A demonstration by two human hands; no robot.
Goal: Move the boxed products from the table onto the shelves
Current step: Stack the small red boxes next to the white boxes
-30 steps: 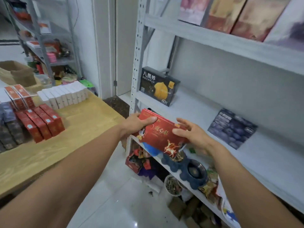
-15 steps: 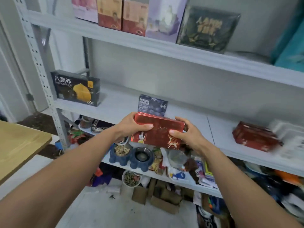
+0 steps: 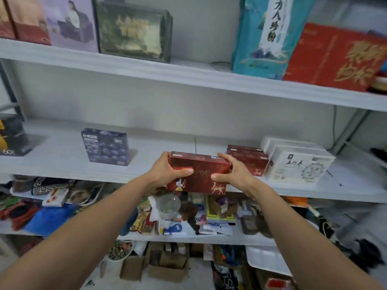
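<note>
Red box [image 3: 201, 175] now closer to shelved red carton [image 3: 247, 158]

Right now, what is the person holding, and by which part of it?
The red box, held at its two short ends: the left hand on the left end, the right hand on the right.

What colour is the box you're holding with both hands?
Dark red box, with a small white-gold deer and a little figure printed along the bottom; the head view shows it.
</note>
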